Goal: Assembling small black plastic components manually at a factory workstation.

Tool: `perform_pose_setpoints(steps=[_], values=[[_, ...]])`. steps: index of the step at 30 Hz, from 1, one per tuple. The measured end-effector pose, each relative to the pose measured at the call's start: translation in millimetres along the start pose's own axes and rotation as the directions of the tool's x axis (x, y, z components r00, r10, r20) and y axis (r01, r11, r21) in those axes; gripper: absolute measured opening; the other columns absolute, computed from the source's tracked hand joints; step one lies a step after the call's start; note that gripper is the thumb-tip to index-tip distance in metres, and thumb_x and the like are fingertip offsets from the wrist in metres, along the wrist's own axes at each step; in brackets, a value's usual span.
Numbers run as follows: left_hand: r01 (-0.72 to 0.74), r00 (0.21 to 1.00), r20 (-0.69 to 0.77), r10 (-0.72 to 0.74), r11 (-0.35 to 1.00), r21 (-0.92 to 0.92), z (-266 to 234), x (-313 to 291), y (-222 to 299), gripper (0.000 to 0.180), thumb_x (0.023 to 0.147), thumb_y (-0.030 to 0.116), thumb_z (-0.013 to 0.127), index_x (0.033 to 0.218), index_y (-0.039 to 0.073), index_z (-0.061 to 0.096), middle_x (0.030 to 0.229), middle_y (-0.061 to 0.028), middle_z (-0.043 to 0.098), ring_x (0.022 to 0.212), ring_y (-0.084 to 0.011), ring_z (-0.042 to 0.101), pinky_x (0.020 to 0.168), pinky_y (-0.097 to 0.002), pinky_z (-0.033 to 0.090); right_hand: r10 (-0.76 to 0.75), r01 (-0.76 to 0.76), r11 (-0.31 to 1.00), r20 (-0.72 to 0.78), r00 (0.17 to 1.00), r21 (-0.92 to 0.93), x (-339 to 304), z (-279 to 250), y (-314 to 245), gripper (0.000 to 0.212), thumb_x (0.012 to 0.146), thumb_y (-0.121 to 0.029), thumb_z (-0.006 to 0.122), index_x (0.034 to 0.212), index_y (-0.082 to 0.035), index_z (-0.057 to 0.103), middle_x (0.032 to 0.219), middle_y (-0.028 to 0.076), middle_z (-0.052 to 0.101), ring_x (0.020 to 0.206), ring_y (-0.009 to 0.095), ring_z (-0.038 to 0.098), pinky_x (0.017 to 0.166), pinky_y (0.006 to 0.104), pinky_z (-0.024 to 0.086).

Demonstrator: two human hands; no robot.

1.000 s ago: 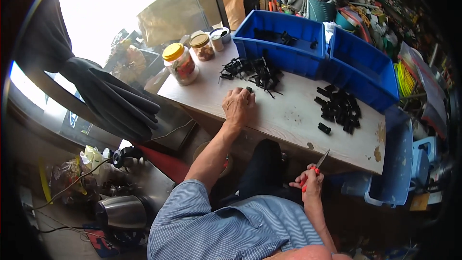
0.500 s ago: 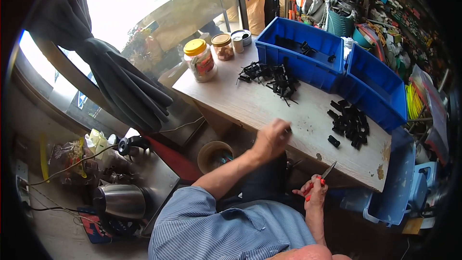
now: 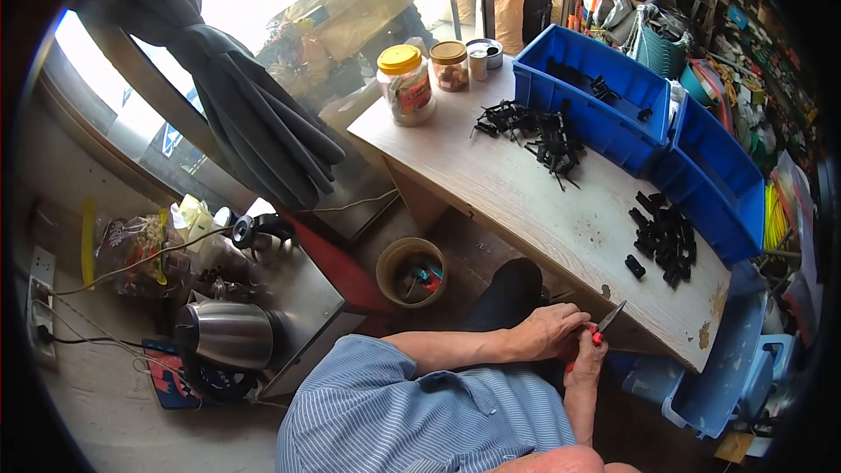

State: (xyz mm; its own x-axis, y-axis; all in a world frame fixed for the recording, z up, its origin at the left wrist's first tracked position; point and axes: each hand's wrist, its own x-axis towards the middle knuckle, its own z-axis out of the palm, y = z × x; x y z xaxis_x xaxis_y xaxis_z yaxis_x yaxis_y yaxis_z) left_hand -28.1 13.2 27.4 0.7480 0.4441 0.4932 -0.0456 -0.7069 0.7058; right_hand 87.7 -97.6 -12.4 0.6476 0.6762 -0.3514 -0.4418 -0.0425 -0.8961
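My right hand [image 3: 585,363] is closed around red-handled scissors [image 3: 611,322], whose pointed metal blades stick up toward the table's near edge. Right beside it, my left hand [image 3: 550,333] has its fingers bent and pressed together near the scissors' handles. What those fingers hold, if anything, is hidden. On the pale table [image 3: 491,177] lies a heap of small black plastic parts [image 3: 667,238], with one black piece [image 3: 635,266] apart from it. Farther left is a tangled pile of black parts with thin stems [image 3: 554,145].
Two blue bins [image 3: 589,123] [image 3: 714,177] line the table's far side; the left one contains a few black parts. Jars [image 3: 406,98] stand at the far left corner. A bucket [image 3: 385,273] sits on the floor, and a steel kettle [image 3: 229,335] at the left.
My left hand has come back from over the table edge to meet my right hand in front of my body. The right hand still grips the scissors. The whole view has shifted slightly.
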Motion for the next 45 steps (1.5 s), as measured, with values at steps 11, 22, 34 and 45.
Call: perform_pose_setpoints(steps=[11,22,34,45], values=[[0.112,0.968,-0.225,-0.113,0.994,-0.018,3.0,-7.1,0.0,0.057,0.079,0.009,0.071,0.130,0.000,0.048,0.118,-0.0186,0.058,0.107,-0.0326,0.061,0.090,-0.0360,0.052,-0.012,0.013,1.000,-0.043,0.999,0.025,2.7,5.0,0.3,0.022,0.086,-0.014,0.063,0.105,-0.006,0.056,0.090,0.004,0.058,0.077,0.014,0.058,0.068,0.0283,0.049],[0.586,0.691,0.332,-0.642,0.228,-0.777,24.8,-14.2,-23.4,0.041,0.099,0.021,0.052,0.134,0.000,0.050,0.075,-0.0039,0.061,0.058,-0.0077,0.055,0.047,-0.0228,0.045,0.064,-0.062,0.995,-0.023,0.998,0.083,-3.9,14.7,-5.0,0.018,0.086,-0.009,0.062,0.102,-0.005,0.054,0.068,-0.001,0.050,0.055,0.009,0.050,0.048,0.0217,0.042],[0.691,0.620,0.604,-0.501,-0.017,-0.723,8.0,-16.5,-16.5,0.035,0.102,0.032,0.048,0.124,0.008,0.061,0.072,0.0003,0.061,0.054,-0.0054,0.050,0.044,-0.0175,0.034,0.081,-0.081,0.995,0.005,0.997,0.065,-1.9,6.8,4.3,0.013,0.087,-0.010,0.062,0.097,-0.007,0.056,0.072,0.000,0.052,0.057,0.009,0.051,0.048,0.0219,0.043],[0.710,0.324,0.623,-0.712,-0.251,-0.657,7.7,4.4,-5.5,0.018,0.088,0.024,0.060,0.085,0.006,0.063,0.065,-0.0045,0.059,0.050,-0.0158,0.057,0.046,-0.0286,0.045,0.072,-0.072,0.997,-0.030,0.997,0.015,-1.8,13.6,1.5,0.014,0.086,-0.011,0.062,0.097,-0.007,0.054,0.071,0.000,0.054,0.055,0.009,0.051,0.048,0.0216,0.042]])
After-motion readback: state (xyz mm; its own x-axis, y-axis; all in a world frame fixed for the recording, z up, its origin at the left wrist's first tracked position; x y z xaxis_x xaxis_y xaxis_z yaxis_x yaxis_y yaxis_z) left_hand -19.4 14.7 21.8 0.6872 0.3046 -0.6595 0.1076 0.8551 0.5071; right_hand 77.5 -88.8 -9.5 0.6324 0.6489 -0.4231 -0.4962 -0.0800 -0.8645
